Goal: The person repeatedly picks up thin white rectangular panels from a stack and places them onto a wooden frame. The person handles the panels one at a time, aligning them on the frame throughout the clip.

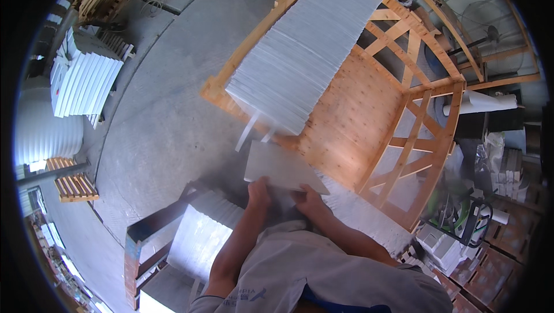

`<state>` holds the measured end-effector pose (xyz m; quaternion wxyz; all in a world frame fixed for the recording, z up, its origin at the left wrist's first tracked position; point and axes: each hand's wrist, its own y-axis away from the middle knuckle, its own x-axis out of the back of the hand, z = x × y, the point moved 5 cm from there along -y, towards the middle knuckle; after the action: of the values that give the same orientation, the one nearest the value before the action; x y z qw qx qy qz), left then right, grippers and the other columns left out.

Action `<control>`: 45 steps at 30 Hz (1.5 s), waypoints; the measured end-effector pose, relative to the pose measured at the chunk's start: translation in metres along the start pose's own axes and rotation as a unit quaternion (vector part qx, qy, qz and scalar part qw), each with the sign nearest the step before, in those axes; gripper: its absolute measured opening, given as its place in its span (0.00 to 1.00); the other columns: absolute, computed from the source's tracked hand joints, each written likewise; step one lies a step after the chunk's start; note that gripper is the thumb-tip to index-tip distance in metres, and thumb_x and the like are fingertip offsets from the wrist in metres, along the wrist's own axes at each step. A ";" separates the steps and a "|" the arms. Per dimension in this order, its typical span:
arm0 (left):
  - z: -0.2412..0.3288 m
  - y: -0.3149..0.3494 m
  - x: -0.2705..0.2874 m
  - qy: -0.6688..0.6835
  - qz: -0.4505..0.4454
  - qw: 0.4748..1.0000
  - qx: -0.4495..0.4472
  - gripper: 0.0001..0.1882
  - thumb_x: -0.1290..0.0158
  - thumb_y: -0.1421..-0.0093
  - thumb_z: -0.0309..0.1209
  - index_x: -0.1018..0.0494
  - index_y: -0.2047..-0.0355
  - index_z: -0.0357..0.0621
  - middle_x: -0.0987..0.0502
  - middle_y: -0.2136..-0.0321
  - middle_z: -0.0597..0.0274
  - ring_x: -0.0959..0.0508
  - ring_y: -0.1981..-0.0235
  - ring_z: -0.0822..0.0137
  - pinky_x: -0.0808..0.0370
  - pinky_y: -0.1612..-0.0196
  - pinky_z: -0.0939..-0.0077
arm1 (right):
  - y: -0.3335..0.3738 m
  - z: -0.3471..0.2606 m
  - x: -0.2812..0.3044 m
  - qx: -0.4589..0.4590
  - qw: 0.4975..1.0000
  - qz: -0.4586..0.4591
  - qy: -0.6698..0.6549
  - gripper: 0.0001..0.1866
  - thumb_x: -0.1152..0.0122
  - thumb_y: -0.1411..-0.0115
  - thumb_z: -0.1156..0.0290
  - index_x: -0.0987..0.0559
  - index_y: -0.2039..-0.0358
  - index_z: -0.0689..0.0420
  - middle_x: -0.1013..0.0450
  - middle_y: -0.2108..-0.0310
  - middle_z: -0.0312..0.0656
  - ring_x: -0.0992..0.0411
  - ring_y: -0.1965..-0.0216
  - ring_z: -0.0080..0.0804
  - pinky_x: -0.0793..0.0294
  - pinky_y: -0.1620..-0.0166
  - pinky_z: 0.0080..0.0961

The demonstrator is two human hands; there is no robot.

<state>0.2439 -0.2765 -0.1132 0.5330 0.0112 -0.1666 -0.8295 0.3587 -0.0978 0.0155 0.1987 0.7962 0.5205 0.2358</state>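
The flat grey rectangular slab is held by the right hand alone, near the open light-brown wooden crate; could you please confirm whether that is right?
Not quite: the head view shows the left hand and the right hand both holding the flat grey rectangular slab, near the open light-brown wooden crate.

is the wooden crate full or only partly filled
Partly filled: grey slabs line one side of the wooden crate, its bare panel showing beside them.

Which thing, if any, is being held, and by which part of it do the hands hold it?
A thin grey slab: the left hand and right hand hold its near edge, toward opposite ends.
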 end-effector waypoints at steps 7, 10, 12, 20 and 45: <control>-0.001 -0.097 0.046 0.169 -0.003 0.949 0.268 0.16 0.49 0.50 0.27 0.31 0.62 0.32 0.27 0.68 0.52 0.24 0.70 0.58 0.22 0.69 0.66 | -0.089 -0.012 -0.087 -0.144 0.682 0.049 -0.716 0.15 0.48 0.44 0.79 0.31 0.55 0.64 0.30 0.56 0.48 0.30 0.54 0.34 0.30 0.51 0.24; 0.010 -0.140 0.059 0.067 -0.058 0.985 0.149 0.16 0.50 0.50 0.27 0.32 0.62 0.31 0.28 0.67 0.51 0.24 0.70 0.58 0.21 0.69 0.65 | -0.121 -0.009 -0.109 -0.147 0.662 0.062 -0.733 0.16 0.50 0.44 0.80 0.34 0.53 0.66 0.32 0.54 0.48 0.32 0.53 0.33 0.31 0.50 0.23; 0.008 -0.166 0.064 -0.011 -0.078 0.991 0.107 0.15 0.50 0.51 0.26 0.32 0.62 0.31 0.28 0.68 0.51 0.24 0.70 0.57 0.20 0.69 0.64 | -0.138 -0.013 -0.118 -0.098 0.731 0.071 -0.672 0.17 0.52 0.43 0.80 0.35 0.52 0.67 0.33 0.52 0.49 0.33 0.51 0.32 0.31 0.49 0.24; 0.048 -0.210 0.076 0.216 0.032 0.916 0.337 0.15 0.51 0.50 0.26 0.32 0.61 0.31 0.27 0.67 0.50 0.23 0.69 0.56 0.20 0.69 0.63 | -0.178 -0.023 -0.142 -0.192 0.634 0.127 -0.738 0.18 0.54 0.43 0.80 0.35 0.51 0.66 0.35 0.51 0.49 0.35 0.49 0.35 0.31 0.47 0.30; 0.085 -0.249 0.028 0.368 0.035 0.902 0.224 0.28 0.52 0.45 0.37 0.41 0.44 0.43 0.30 0.57 0.63 0.30 0.57 0.68 0.34 0.53 0.73 | -0.167 -0.059 -0.126 -0.236 0.792 -0.115 -0.551 0.16 0.49 0.40 0.65 0.30 0.53 0.58 0.30 0.54 0.45 0.32 0.51 0.40 0.32 0.49 0.40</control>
<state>-0.0038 -0.1852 -0.0998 0.5683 0.4288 -0.1407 -0.6880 0.1580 -0.1462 -0.0520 0.6592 0.6538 0.3390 -0.1517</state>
